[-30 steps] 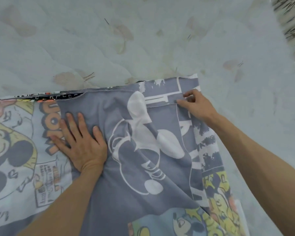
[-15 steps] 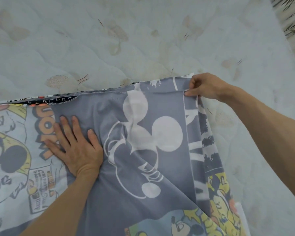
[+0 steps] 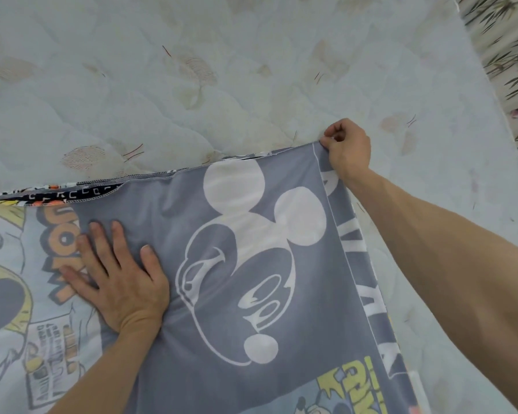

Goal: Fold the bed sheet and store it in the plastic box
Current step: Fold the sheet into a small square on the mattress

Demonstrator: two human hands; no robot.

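Mattress [image 3: 192, 85] carries the bed sheet [image 3: 237, 294], 6 o'clock. Left hand [image 3: 120, 282] flat, fingers straight, pinning it; right hand [image 3: 346, 147] fingers pinch the 1 o'clock corner. Mid-fold: next, align edges. Box unseen.

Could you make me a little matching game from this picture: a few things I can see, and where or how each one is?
Things:
1. left hand
2. right hand
3. bed sheet
4. mattress

States:
A. pale, quilted, lying under everything
B. pinching the sheet's far corner
C. pressed flat, fingers spread
D. grey, with a white cartoon mouse print

Pairs: 1-C, 2-B, 3-D, 4-A
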